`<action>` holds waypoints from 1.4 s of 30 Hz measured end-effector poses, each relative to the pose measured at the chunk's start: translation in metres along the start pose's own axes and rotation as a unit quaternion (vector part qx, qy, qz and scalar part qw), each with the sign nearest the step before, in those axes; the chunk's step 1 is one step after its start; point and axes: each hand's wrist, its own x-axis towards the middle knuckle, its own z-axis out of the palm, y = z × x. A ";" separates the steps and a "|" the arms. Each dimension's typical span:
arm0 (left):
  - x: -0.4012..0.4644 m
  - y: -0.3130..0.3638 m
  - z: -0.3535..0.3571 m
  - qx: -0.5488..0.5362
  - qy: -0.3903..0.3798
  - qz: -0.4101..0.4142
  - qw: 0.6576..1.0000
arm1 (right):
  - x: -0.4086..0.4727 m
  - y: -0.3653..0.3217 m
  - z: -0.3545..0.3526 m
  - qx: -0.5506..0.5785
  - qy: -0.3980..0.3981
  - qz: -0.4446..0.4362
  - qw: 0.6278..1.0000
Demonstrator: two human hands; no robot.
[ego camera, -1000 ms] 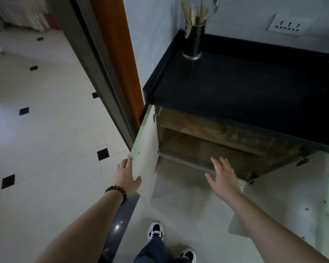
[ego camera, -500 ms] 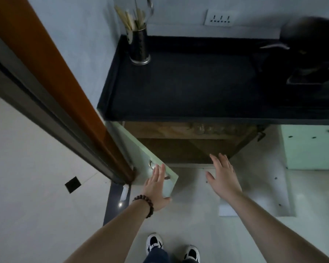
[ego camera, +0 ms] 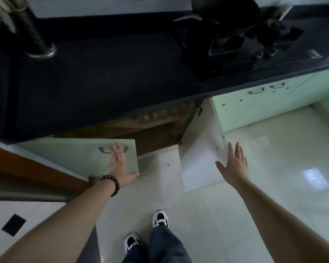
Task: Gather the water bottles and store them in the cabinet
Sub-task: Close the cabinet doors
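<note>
Two cabinet doors flank one opening under the black table point(ego camera: 103, 88).
Cabinet point(ego camera: 160, 128): wood-lined, below the table's front edge; left door point(ego camera: 68, 156) swung nearly across the opening, right door point(ego camera: 199, 160) standing wide at 3 o'clock of it.
Water bottles point(ego camera: 156, 116): clear shapes on the upper shelf, probably the stored bottles; blur prevents a count.
Left hand point(ego camera: 120, 168): flat, fingers straight, pressing the left door face just below its handle point(ego camera: 112, 149), likely to shut it.
Right hand point(ego camera: 235, 166): spread wide, holding nothing, at the right door's outer edge, placed to push it.
Utensil holder point(ego camera: 30, 35): 10 o'clock on the table.
Writing: none legible.
</note>
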 end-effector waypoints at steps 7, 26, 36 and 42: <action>0.017 0.010 0.005 0.037 0.014 -0.031 0.999 | 0.002 0.008 0.014 0.102 -0.052 0.034 0.993; 0.069 0.030 -0.019 0.087 0.047 -0.133 0.986 | 0.038 -0.166 0.059 0.195 -0.213 -0.194 0.938; 0.091 0.028 -0.019 0.127 0.047 -0.154 0.979 | 0.101 -0.234 0.071 0.146 -0.169 -0.228 0.948; 0.087 0.028 -0.025 0.116 0.051 -0.140 0.982 | 0.101 -0.231 0.073 0.110 -0.160 -0.239 0.952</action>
